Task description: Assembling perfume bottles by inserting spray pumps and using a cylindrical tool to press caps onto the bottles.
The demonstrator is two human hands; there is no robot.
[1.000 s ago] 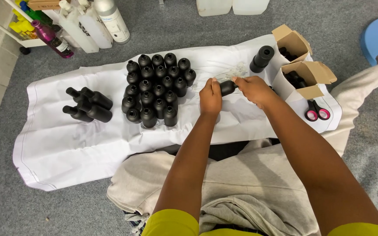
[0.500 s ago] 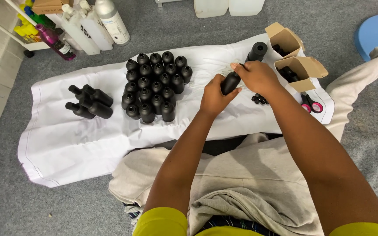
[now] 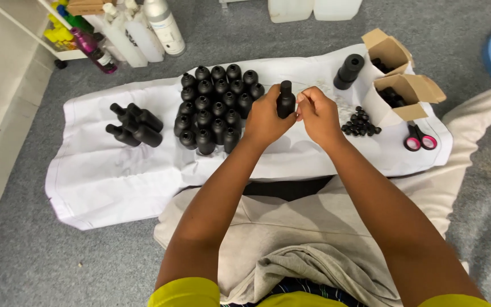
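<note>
You've got one small black bottle [image 3: 285, 99] upright btwn both hands, held above the white cloth [image 3: 103, 182], just right of the standing cluster of black bottles [image 3: 217, 108]. Your left hand [image 3: 267, 118] is wrapped round the bottle's body, fingers closed on it. Your right hand [image 3: 319, 113] is pinched at the bottle's side near the neck; can't tell if there's a small part btwn those fingertips, too tiny to see.

Looks like the fitting step: prob. a cap or plug going on this bottle, w/ the pile of small black caps [image 3: 360, 121] lying on the cloth to your right, near the open cardboard boxes [image 3: 396, 85]. Scissors w/ pink handles [image 3: 419, 137] sit just beyond the pile.

Next move, as I judge it: keep the bottle steady and vertical in the left, line the piece up square w/ the neck, then press or twist. A few bottles lying on their sides [image 3: 133, 125] are well apart to the left.
</note>
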